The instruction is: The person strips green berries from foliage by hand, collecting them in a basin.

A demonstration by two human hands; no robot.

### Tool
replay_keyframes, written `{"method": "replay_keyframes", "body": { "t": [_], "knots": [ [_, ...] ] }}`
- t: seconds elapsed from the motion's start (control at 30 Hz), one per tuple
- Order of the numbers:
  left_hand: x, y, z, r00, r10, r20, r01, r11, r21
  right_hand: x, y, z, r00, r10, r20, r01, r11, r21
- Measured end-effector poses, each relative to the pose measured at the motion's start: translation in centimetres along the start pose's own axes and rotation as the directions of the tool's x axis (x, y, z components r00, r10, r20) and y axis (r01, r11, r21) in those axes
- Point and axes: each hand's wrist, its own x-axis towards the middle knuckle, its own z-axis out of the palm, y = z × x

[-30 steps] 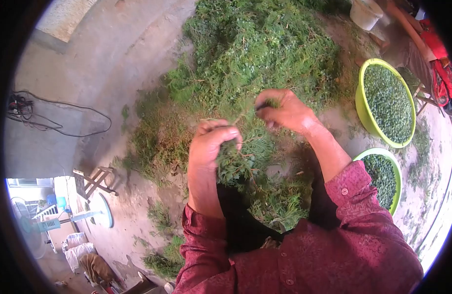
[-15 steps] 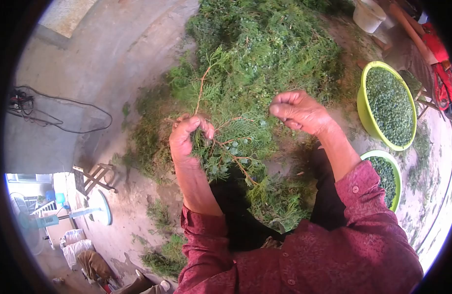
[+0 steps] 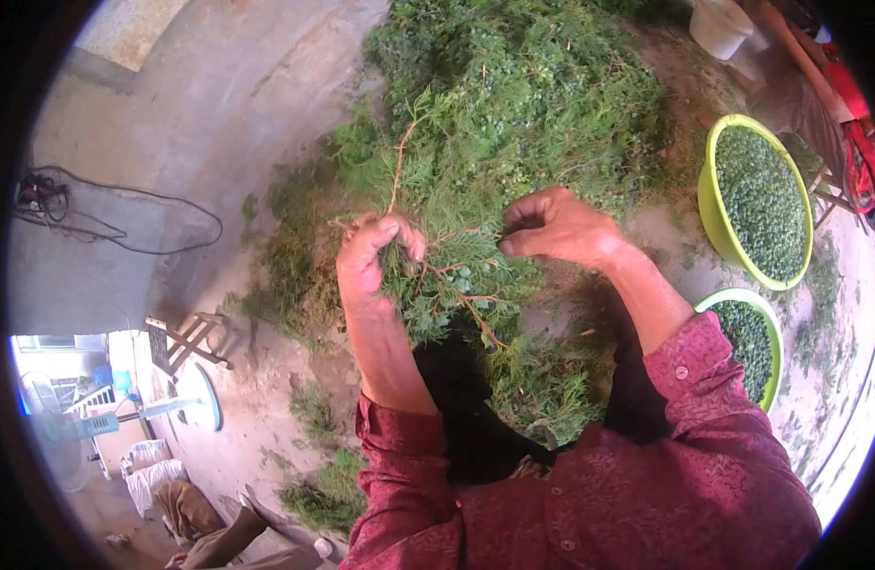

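Observation:
My left hand [image 3: 373,256] is closed around a leafy conifer branch [image 3: 447,271] with an orange-brown stem, feathery green sprays and small pale-green cones. One long shoot of it points up past my fingers, and other twigs spread to the right and down. My right hand [image 3: 556,230] is at the right side of the branch, its thumb and fingertips bent together on a spray tip; any small cone between them is too small to make out. Beyond both hands lies a large heap of cut green branches [image 3: 513,104].
Two yellow-green basins, an upper one [image 3: 711,204] and a lower one [image 3: 777,366], hold small green cones at the right. A white bucket [image 3: 720,30] stands farther back. At left are a black cable [image 3: 186,252], a wooden stool [image 3: 186,342] and a fan [image 3: 198,397]. Another person's legs [image 3: 233,541] show below.
My right hand has moved left and slightly down, from apart from the branch to its spray tip. My left hand keeps its hold on the branch; the whole view has shifted slightly.

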Motion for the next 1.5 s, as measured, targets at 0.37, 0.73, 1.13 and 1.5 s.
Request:
{"method": "replay_keyframes", "body": {
  "t": [0.37, 0.73, 1.13, 1.5],
  "knots": [
    [0.0, 0.8, -0.8, 0.998, 0.043, -0.043, -0.034, 0.983, 0.18, -1.2, -0.5, -1.0, 0.997, 0.08, 0.017, -0.081, 0.922, 0.38],
    [1.5, -0.7, 0.6, 0.868, -0.108, -0.485, 0.054, 0.991, -0.124, -1.6, 0.7, -3.5, 0.988, -0.102, -0.118, 0.156, 0.658, 0.737],
    [2.0, -3.1, 0.3, 0.947, -0.139, -0.29, 0.126, 0.99, -0.065, 0.1, 1.3, -0.4, 0.949, -0.16, -0.273, 0.259, 0.889, 0.377],
    [1.7, -5.1, 2.7, 0.971, 0.025, -0.239, 0.065, 0.93, 0.362, -0.2, -0.2, 3.6, 0.851, -0.405, -0.334, 0.235, 0.863, -0.447]
  ]
}}
